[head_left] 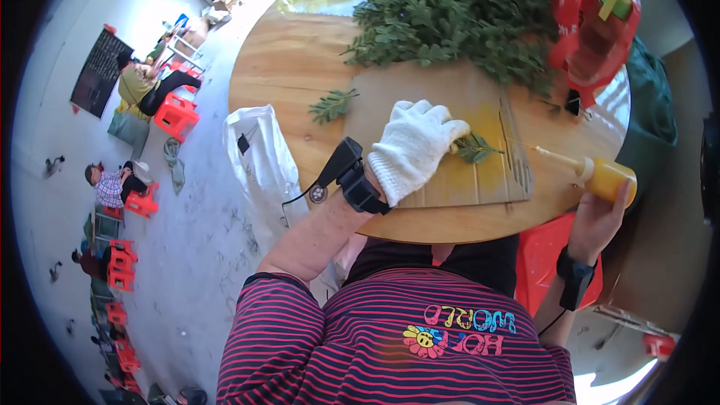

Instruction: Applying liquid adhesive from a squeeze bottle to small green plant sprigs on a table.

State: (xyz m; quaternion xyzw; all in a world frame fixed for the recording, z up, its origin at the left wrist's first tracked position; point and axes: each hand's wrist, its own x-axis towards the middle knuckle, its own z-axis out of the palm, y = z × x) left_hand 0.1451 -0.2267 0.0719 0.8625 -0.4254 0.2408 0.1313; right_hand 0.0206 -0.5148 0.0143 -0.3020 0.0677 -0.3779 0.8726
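Observation:
A white knit glove covers my left hand, whose fingers are closed on the stem end of a small green sprig. The sprig lies over a piece of brown cardboard marked with yellow patches. My right hand is bare and wrapped round a squeeze bottle of yellow liquid. Tilted nearly flat, the bottle points its long thin nozzle left toward the sprig, with a gap between them. Another loose sprig rests on the wood left of the cardboard.
A heap of green sprigs covers the far part of the round wooden table. At its right edge stands a red plastic bag. A white bag hangs by the left edge. People sit on red stools farther left.

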